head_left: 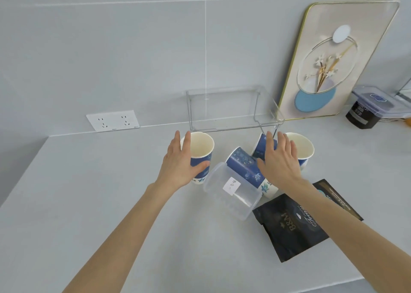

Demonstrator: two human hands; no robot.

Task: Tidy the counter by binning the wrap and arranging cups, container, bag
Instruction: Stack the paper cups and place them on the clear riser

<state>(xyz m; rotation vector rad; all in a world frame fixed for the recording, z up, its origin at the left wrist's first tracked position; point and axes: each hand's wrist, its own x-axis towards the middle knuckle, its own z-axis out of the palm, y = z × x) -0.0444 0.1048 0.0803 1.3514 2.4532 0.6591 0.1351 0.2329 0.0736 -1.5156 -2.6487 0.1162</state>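
Several blue-and-white paper cups stand or lie on the pale counter (111,203). My left hand (180,161) wraps around an upright cup (201,150) at the left. My right hand (279,161) hovers with fingers spread over a toppled cup (261,147); whether it touches is unclear. Another upright cup (303,148) stands just right of that hand. A second toppled cup (246,168) lies in the middle. A clear plastic container (231,192) with a white label lies on its side. A black bag (295,223) lies flat under my right forearm.
A clear open bin (233,110) stands at the wall behind the cups. A framed flower picture (333,61) leans on the wall at the right. A dark jar (361,115) and lidded box (378,99) sit far right. A wall socket (112,120) is at the left.
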